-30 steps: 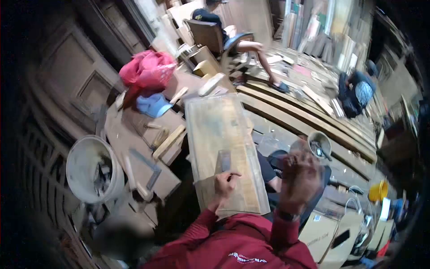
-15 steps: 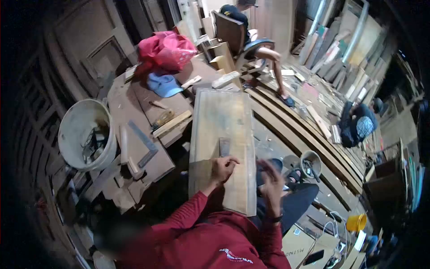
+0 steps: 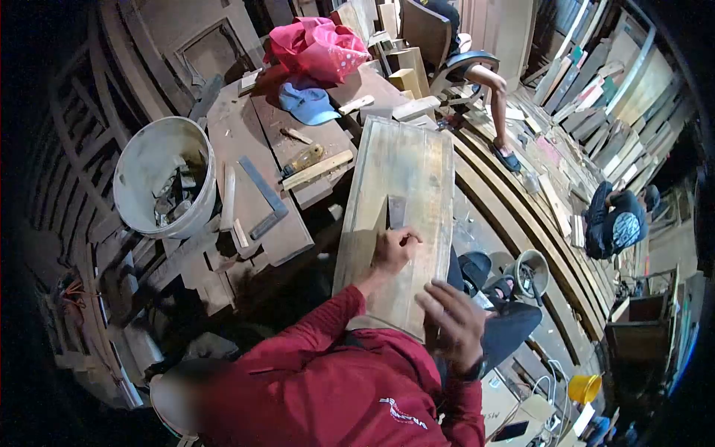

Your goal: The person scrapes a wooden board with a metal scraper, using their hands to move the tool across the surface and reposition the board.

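Observation:
A long pale wooden panel (image 3: pixel 421 171) lies lengthwise in front of my torso. My left hand (image 3: pixel 395 249) is over the panel's middle, its fingers curled together; whatever they may pinch is too small to name. Just beyond those fingers a small dark flat piece (image 3: pixel 396 211) rests on the wood. My right hand (image 3: pixel 452 316) is at the near right edge of the panel, blurred, with its fingers apart and nothing visible in them.
At left stand a white bucket (image 3: pixel 165 179) and a bench (image 3: pixel 231 141) with a metal square (image 3: pixel 262 195), a blue cap (image 3: pixel 307 103) and a red bag (image 3: pixel 316 48). A seated person's leg (image 3: pixel 497 108) is beyond. Another person (image 3: pixel 617 220) crouches at right near long beams (image 3: pixel 521 205).
The view has shifted, so the panel and bench appear farther right. My right hand has come lower and nearer the panel's near edge. My left hand stays curled over the panel.

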`<state>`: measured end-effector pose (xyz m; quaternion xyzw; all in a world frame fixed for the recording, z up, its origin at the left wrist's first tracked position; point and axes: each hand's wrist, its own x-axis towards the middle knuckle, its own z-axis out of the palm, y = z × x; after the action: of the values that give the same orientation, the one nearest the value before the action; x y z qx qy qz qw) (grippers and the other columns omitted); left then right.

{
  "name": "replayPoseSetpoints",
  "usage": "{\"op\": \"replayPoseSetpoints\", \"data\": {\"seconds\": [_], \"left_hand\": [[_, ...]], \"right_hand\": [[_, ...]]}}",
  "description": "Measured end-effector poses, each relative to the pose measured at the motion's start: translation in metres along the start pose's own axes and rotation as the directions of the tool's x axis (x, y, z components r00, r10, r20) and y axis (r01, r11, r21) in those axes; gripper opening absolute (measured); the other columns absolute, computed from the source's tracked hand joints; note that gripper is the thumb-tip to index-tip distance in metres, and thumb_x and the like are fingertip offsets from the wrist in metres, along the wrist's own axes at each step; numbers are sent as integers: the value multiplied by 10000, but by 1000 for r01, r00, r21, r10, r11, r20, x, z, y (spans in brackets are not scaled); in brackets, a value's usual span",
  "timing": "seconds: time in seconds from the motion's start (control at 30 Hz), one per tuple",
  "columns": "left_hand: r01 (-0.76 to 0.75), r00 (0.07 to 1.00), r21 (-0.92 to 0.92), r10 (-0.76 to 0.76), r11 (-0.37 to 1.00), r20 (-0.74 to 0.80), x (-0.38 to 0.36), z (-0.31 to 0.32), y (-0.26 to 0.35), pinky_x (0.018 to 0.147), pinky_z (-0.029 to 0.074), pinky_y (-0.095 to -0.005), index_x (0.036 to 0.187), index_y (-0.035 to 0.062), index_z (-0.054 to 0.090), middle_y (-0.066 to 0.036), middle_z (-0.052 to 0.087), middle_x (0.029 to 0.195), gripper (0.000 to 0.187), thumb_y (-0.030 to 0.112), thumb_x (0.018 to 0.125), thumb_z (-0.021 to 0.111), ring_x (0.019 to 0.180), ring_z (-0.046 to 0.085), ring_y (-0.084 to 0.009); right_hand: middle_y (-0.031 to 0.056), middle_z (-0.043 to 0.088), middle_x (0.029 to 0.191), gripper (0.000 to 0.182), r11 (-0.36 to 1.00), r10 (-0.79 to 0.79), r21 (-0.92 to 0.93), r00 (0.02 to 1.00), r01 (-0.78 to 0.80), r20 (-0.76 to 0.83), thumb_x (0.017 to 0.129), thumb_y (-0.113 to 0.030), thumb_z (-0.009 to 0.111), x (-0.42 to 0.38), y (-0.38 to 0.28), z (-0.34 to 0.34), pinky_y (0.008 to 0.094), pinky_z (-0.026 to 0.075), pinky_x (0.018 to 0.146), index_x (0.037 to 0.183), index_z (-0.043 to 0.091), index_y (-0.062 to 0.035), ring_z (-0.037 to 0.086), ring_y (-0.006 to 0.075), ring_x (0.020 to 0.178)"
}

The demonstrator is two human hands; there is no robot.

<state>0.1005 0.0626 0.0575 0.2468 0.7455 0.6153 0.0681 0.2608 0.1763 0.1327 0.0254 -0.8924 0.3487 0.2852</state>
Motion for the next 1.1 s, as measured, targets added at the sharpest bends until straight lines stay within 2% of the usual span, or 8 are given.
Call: {"op": "replayPoseSetpoints", "data": {"seconds": [0.07,0.17,0.27,0.4,0.53,0.67,0.77,1.1], "left_hand": [[-89,995,19,88,996,42,-14,2,1,524,467,-331,842,33,747,-140,670,657,145,87,867,615,556,640,-169],[-77,976,-24,80,997,200,-61,-2,30,532,477,-322,834,25,745,-127,699,689,155,75,884,607,578,649,-131],[-27,973,-49,38,998,227,-64,-2,29,552,490,-321,839,15,742,-138,710,717,159,72,887,602,590,660,-145],[-145,989,-47,144,988,-12,-6,19,12,597,529,-332,799,12,738,-126,720,720,161,78,872,611,645,707,-194],[-178,980,58,182,982,-76,23,17,3,590,512,-339,826,-10,717,-149,707,737,159,103,885,621,626,688,-224],[96,984,22,-98,995,150,-41,3,36,577,511,-322,819,19,734,-160,709,732,156,85,874,604,616,690,-194],[-30,983,-26,34,999,178,-62,2,31,579,518,-324,813,3,730,-160,709,732,156,74,870,604,614,687,-192],[-137,991,15,137,991,7,180,27,13,623,538,-361,742,43,758,-147,726,721,249,136,890,582,664,712,-216]], "right_hand": [[120,742,1070,244,980,195,71,957,-184,-214,992,-53,554,-6,33,-10,306,540,888,1180,676,42,708,217,968],[168,733,1117,348,777,625,384,535,-499,-569,999,-13,446,15,79,-6,333,534,911,1310,588,55,701,238,1008],[231,706,1175,384,772,577,-16,712,-635,-400,947,-29,532,27,91,32,408,513,927,1321,595,32,683,358,1056],[268,557,1398,441,926,279,-185,928,-328,-248,900,-32,563,40,118,100,496,354,1151,1334,573,42,478,462,1329],[255,530,1441,479,912,308,-203,922,-356,-235,893,-52,592,36,127,116,493,322,1191,1363,564,36,430,477,1373],[240,541,1442,456,921,282,-207,930,-332,-236,914,-56,571,25,131,114,478,349,1178,1365,579,17,439,443,1386],[233,547,1439,441,914,301,-203,922,-352,-246,928,-47,559,25,127,116,472,352,1179,1365,584,10,450,434,1383],[216,567,1424,444,906,340,-167,903,-389,-261,901,-24,571,27,122,112,459,364,1173,1344,603,1,469,404,1379]]}}
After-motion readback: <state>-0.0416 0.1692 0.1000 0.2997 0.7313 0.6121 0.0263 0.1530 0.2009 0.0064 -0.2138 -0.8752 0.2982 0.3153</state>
